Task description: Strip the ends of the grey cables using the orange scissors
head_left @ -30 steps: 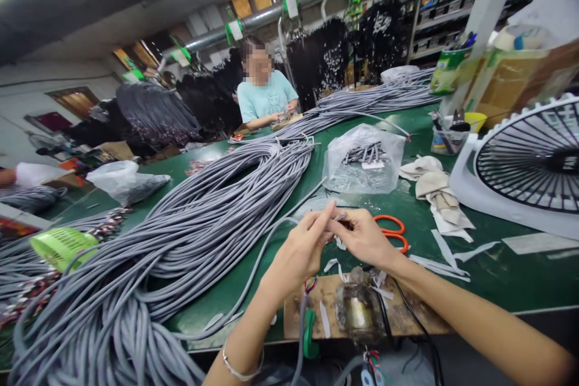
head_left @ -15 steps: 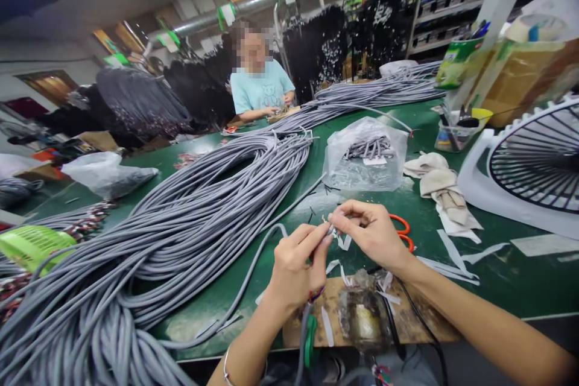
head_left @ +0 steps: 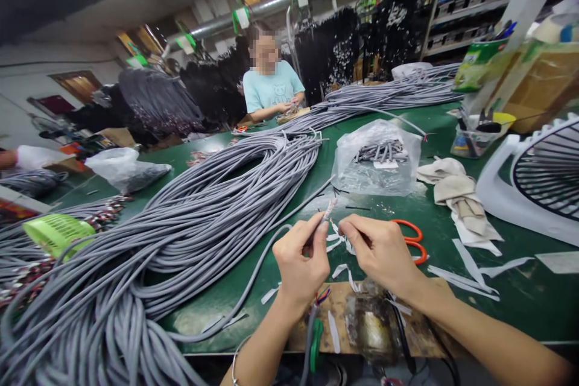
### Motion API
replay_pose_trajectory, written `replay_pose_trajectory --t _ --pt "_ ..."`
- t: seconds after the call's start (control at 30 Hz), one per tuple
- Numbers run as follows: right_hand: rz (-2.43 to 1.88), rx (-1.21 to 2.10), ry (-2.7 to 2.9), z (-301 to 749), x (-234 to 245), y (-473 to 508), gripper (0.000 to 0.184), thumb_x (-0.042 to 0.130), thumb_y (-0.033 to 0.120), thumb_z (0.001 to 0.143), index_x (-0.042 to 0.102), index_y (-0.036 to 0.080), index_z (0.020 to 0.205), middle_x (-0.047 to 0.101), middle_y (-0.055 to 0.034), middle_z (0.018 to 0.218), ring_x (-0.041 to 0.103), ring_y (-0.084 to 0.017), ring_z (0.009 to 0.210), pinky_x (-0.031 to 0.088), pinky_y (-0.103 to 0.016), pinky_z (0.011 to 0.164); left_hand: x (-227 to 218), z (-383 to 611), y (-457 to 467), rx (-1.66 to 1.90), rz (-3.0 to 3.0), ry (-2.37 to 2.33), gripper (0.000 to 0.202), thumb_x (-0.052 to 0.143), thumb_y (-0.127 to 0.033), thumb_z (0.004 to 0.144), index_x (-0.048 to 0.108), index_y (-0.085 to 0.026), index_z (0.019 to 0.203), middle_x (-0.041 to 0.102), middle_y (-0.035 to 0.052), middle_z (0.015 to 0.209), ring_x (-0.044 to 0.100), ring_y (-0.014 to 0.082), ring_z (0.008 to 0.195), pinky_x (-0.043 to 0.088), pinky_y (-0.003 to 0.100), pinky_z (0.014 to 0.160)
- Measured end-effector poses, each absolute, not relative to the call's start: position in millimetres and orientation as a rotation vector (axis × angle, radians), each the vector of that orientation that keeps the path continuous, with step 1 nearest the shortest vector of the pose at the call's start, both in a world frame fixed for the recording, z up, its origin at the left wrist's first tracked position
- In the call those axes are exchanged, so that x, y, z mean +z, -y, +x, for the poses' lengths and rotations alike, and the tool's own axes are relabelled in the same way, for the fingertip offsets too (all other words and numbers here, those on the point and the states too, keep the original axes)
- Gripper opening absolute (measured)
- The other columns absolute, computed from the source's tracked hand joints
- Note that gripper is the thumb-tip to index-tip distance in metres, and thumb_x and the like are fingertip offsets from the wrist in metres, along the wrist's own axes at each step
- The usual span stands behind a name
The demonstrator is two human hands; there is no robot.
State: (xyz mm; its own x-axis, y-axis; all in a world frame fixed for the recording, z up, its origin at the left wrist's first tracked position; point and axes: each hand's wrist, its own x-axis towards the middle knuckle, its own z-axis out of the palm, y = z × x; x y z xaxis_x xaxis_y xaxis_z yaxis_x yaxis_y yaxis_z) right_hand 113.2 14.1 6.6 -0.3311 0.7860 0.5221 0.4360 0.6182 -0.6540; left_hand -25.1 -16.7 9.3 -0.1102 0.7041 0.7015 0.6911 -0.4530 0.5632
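My left hand (head_left: pixel 301 259) grips a grey sheathed cable (head_left: pixel 253 265) near its end, and the frayed, pale tip (head_left: pixel 329 210) sticks up past my fingers. My right hand (head_left: pixel 380 250) is close beside it, its thumb and fingers pinched on a thin white shred (head_left: pixel 347 245). More white strips lie on the wooden board (head_left: pixel 325 319) under my wrists. Orange-handled scissors (head_left: pixel 412 240) sit just beyond my right fingers, partly hidden by them.
A huge coil of grey cables (head_left: pixel 181 235) fills the green bench's left side. Nearby are a plastic bag of cable pieces (head_left: pixel 377 160), beige cloths (head_left: pixel 461 193) and a white fan (head_left: pixel 538 184). A co-worker (head_left: pixel 271 87) sits across the bench.
My hands have drawn slightly apart, and the cable's frayed tip now stands upright from my left hand. The view has swung a little, shifting the bench items to the right.
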Motion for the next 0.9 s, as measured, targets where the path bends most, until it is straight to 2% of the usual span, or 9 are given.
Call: replay_pose_trajectory --t 0.23,0.43,0.53,0.67,0.7,0.8,0.9 --pt "-1.011 0.600 1.933 113.1 6.4 -13.9 0.037 0.039 0.034 0.089 0.043 0.017 0.057 0.042 0.0038 0.049 0.034 -0.008 0.045 0.025 -0.023 0.049 9.5 -23.3 18.6 1.661 2.090 -1.627 0.019 0.055 -0.013 0.079 0.065 -0.014 0.095 0.055 -0.0013 0.059 0.045 0.0075 0.047 0.034 0.021 0.045" --pt "-0.948 0.866 1.886 112.0 8.4 -18.6 0.039 0.036 0.036 0.090 0.050 0.016 0.059 0.046 0.0026 0.052 0.037 -0.008 0.047 0.027 -0.022 0.047 7.7 -22.2 17.7 1.642 2.251 -1.507 0.021 0.054 -0.009 0.078 0.065 -0.013 0.095 0.063 0.0017 0.068 0.046 0.0069 0.047 0.038 0.019 0.046" --pt "-0.922 0.573 1.927 109.3 8.8 -6.5 0.037 0.039 0.029 0.089 0.050 0.016 0.056 0.045 0.0025 0.048 0.036 -0.008 0.044 0.026 -0.023 0.047 4.9 -21.6 13.3 1.565 2.267 -1.581 0.022 0.053 -0.010 0.078 0.066 -0.012 0.096 0.066 0.0047 0.074 0.051 0.0081 0.051 0.041 0.019 0.048" --pt "-0.492 0.159 1.985 108.4 10.1 11.7 0.029 0.042 0.024 0.086 0.057 0.016 0.063 0.051 0.0008 0.049 0.044 -0.010 0.047 0.026 -0.025 0.051 0.6 -21.9 2.2 1.311 2.092 -1.766 0.017 0.056 -0.017 0.078 0.070 -0.014 0.087 0.067 0.0043 0.065 0.057 0.0120 0.052 0.045 0.022 0.053" --pt "-0.514 0.135 1.974 109.7 10.5 11.7 0.027 0.042 0.023 0.086 0.058 0.016 0.065 0.054 0.0000 0.052 0.047 -0.011 0.048 0.027 -0.025 0.052 0.1 -22.3 -0.2 1.324 2.011 -1.759 0.016 0.057 -0.020 0.078 0.071 -0.015 0.086 0.068 0.0045 0.066 0.059 0.0129 0.054 0.046 0.023 0.055" --pt "-0.944 0.084 1.967 115.4 11.6 0.8 0.023 0.044 0.024 0.086 0.060 0.016 0.073 0.062 -0.0017 0.060 0.053 -0.012 0.052 0.028 -0.025 0.053 1.3 -24.2 -3.3 1.492 1.757 -1.683 0.017 0.060 -0.027 0.077 0.070 -0.014 0.082 0.069 0.0059 0.073 0.063 0.0156 0.062 0.049 0.025 0.058" --pt "-1.168 -0.043 1.976 119.2 12.0 -11.4 0.026 0.046 0.029 0.086 0.060 0.018 0.067 0.063 -0.0008 0.059 0.055 -0.013 0.053 0.026 -0.026 0.052 4.6 -25.6 -0.7 1.632 1.663 -1.628 0.016 0.062 -0.028 0.075 0.069 -0.013 0.078 0.067 0.0048 0.069 0.061 0.0150 0.060 0.048 0.024 0.055"
